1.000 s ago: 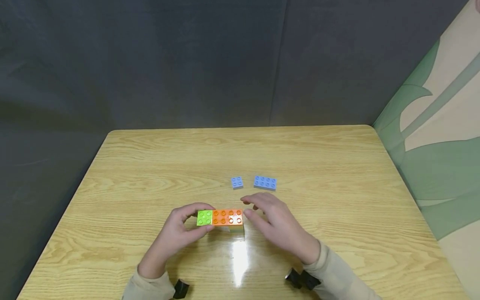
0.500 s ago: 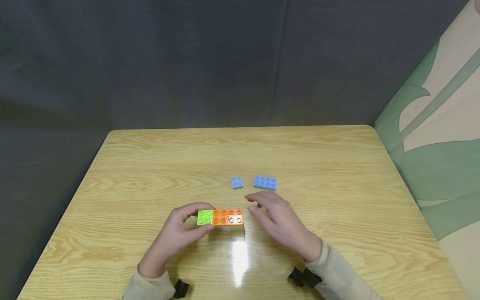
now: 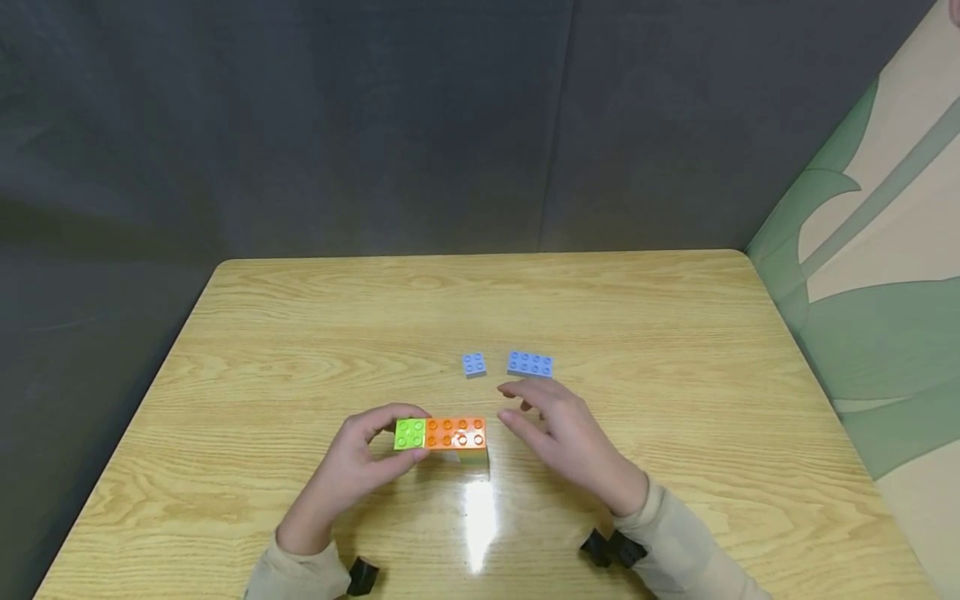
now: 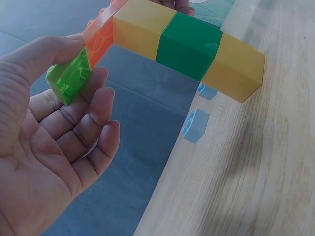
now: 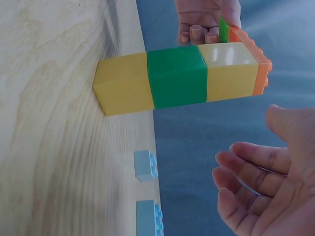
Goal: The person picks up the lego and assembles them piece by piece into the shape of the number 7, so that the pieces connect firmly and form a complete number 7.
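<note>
My left hand (image 3: 363, 454) pinches a lime green building brick (image 3: 409, 433) between thumb and fingers. Beside that brick runs a longer orange brick (image 3: 456, 433), level with it and joined at its end. In the left wrist view, the orange brick caps a tower of a yellow block (image 4: 142, 27), a green block (image 4: 189, 44) and another yellow block (image 4: 235, 68) standing on the table. The lime end juts out left, clear of the tower. To the right, my right hand (image 3: 558, 433) holds nothing, its fingers loosely bent and apart from the tower.
Behind the tower lie a small square blue brick (image 3: 474, 365) and a longer blue brick (image 3: 530, 364), studs up. The wooden table (image 3: 262, 333) ends at a dark cloth (image 3: 375, 125) at the back. A green and beige patterned surface (image 3: 885, 333) borders the right side.
My right hand has drawn back a little to the right, away from the end of the orange brick. The left hand and the bricks stay as they were.
</note>
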The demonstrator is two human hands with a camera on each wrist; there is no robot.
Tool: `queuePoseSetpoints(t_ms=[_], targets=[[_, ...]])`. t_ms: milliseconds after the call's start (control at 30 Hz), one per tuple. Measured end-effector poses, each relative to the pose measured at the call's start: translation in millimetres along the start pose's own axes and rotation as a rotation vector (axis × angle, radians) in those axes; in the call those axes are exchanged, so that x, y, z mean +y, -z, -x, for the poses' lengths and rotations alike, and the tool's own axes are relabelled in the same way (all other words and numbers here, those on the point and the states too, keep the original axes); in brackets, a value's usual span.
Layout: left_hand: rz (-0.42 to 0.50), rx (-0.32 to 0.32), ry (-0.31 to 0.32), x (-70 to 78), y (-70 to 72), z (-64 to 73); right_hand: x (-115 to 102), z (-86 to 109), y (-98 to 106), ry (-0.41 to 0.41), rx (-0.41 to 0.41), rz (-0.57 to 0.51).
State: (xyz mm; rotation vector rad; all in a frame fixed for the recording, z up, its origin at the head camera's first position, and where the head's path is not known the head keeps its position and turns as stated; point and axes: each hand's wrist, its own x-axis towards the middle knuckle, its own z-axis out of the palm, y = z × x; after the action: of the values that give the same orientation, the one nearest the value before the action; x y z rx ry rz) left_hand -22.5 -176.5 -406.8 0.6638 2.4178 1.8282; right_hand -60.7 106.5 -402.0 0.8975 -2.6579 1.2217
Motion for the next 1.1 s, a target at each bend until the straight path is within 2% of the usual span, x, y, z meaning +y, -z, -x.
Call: queuePoseSetpoints(t_ms=[433,1100], targets=[[-0.013,0.010,-0.007,-2.0,-0.2,0.3,17.2,-4.5,2.3,-0.036,0.044,0.043],[-0.033,0.019,-0.031,-3.1,-1.8,-0.3,50.3,-16.7,8.8,-0.131,0.061,0.024]])
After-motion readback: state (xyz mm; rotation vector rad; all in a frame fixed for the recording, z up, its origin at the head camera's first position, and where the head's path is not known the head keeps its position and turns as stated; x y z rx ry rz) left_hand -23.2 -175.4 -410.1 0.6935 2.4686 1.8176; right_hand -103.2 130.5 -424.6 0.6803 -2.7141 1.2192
